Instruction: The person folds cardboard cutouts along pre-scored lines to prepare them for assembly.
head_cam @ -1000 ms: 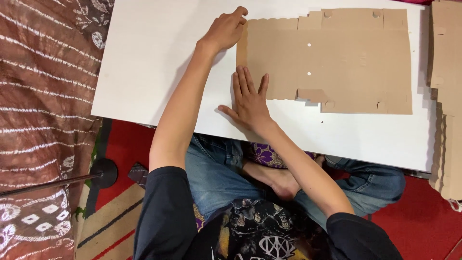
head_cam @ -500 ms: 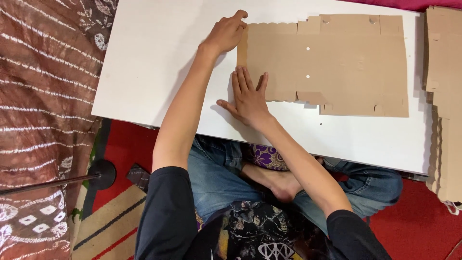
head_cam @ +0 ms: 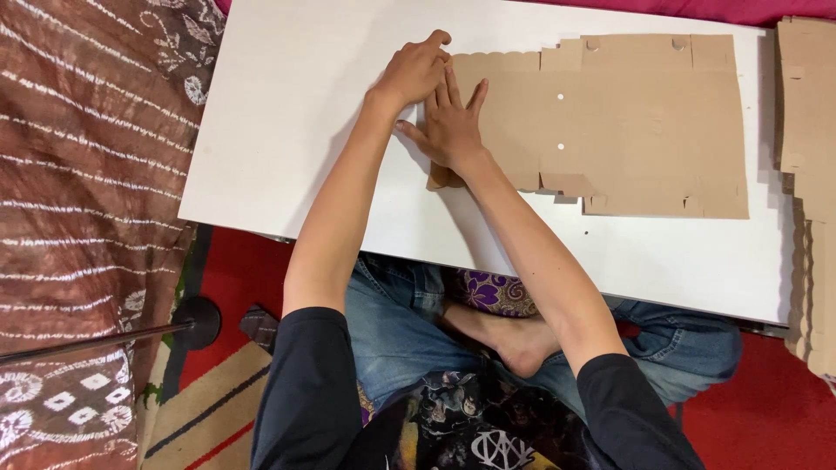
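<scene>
Near the table's (head_cam: 287, 130) far edge: flat cardboard blank (head_cam: 644, 122) | left hand (head_cam: 414, 71) pinching its left flap, right hand (head_cam: 453, 126) pressed flat, fingers spread | likely light, stiff, creasable; hold at edges.

cardboard sheet (head_cam: 627, 122) lies flat on white bench (head_cam: 287, 130) | right hand (head_cam: 451, 122) pressed flat on sheet's left end, fingers spread | left hand (head_cam: 414, 70) curled at sheet's top-left corner, touching right hand | stacked cardboard (head_cam: 805, 130) at bench's right edge | patterned brown cloth (head_cam: 87, 174) beside bench
</scene>
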